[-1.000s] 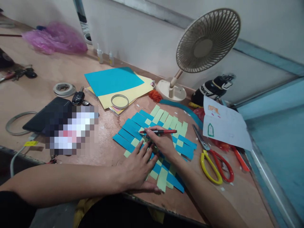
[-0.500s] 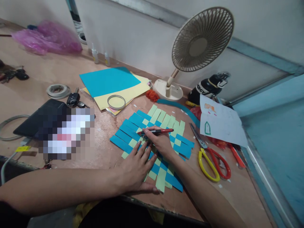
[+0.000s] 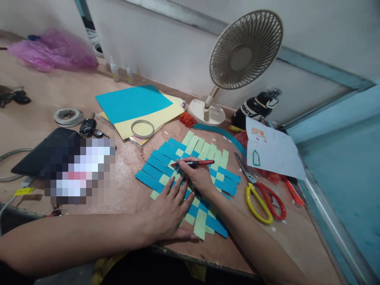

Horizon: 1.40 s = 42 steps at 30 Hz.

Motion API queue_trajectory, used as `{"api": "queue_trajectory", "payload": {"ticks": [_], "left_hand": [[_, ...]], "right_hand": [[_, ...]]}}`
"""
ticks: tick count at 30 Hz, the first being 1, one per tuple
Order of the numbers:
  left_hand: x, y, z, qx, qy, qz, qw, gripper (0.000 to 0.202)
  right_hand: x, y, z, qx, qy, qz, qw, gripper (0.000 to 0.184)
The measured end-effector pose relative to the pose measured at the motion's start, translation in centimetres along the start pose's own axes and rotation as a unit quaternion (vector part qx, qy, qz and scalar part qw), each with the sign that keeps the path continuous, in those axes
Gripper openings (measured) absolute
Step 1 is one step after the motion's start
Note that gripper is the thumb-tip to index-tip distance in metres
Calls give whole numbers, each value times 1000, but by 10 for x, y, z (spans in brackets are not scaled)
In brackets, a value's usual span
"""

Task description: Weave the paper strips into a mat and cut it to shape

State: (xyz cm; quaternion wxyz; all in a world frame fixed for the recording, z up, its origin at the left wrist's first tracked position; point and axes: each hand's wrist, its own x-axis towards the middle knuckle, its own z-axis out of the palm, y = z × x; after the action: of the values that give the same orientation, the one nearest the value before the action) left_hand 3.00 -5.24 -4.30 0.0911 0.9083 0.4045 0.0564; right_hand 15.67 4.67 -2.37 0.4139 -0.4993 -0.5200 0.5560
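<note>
A mat of woven blue and pale green paper strips (image 3: pixel 160 164) lies on the table in front of me. My left hand (image 3: pixel 170 209) rests on its near left part, fingers spread and lying flat. Closed around a red and black pen (image 3: pixel 202 162) is my right hand (image 3: pixel 197 176), placed over the middle of the mat. The pen lies nearly level, pointing left, and its tip is at the woven squares; I cannot tell whether it touches them. Both hands hide part of the weave.
Scissors (image 3: pixel 258 194) with yellow and red handles lie right of the mat, near a drawn-on white sheet (image 3: pixel 273 148). Behind stand a fan (image 3: pixel 207 111) and a black bottle (image 3: pixel 252 109). Blue card (image 3: pixel 133 102), a tape ring (image 3: pixel 143 129) and car keys (image 3: pixel 88 126) are farther left.
The whole view has shifted slightly, so most things sit a little farther left. Both hands keep nearly the same place on the mat, and the pen stays in the right hand.
</note>
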Motion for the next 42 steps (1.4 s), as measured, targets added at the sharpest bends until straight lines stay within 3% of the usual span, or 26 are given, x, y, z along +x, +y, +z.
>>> {"api": "queue_trajectory", "payload": {"ticks": [10, 31, 38, 42], "left_hand": [[3, 0, -2, -8, -11, 3, 1000, 109], [2, 0, 1, 18, 5, 8, 1000, 110], [2, -1, -2, 3, 8, 11, 1000, 108], [1, -1, -1, -9, 12, 9, 1000, 108]], "right_hand": [[0, 2, -1, 24, 12, -4, 1000, 26], [-2, -3, 0, -36, 52, -10, 998, 25], [7, -6, -17, -14, 91, -42, 995, 26], [13, -21, -31, -17, 30, -58, 998, 27]]}}
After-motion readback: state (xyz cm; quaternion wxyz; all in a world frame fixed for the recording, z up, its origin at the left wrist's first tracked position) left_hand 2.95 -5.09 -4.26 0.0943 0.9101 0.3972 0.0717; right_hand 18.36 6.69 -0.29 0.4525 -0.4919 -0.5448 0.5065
